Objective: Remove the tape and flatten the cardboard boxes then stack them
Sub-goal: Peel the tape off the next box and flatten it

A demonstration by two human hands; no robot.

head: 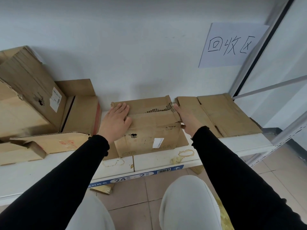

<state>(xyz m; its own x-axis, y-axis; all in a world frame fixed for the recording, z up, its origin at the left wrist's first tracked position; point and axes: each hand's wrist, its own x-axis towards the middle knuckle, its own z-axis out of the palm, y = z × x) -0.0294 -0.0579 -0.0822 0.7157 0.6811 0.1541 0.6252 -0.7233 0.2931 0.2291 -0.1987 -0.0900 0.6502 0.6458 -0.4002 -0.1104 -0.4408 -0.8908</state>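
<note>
A torn brown cardboard box (149, 130) with a white label lies in the middle of the white shelf (157, 161). My left hand (116, 120) rests flat on the box's top left part, fingers straight. My right hand (186, 120) lies with straight fingers against the box's right edge. To the right, a flattened cardboard piece (221, 113) lies flat on the shelf by the wall.
Several unflattened boxes (33, 100) stand stacked at the left, with a torn open one (49, 143) in front. A paper sign (230, 45) hangs on the wall. A metal shelf post (259, 52) rises at right. Tiled floor and my knees are below.
</note>
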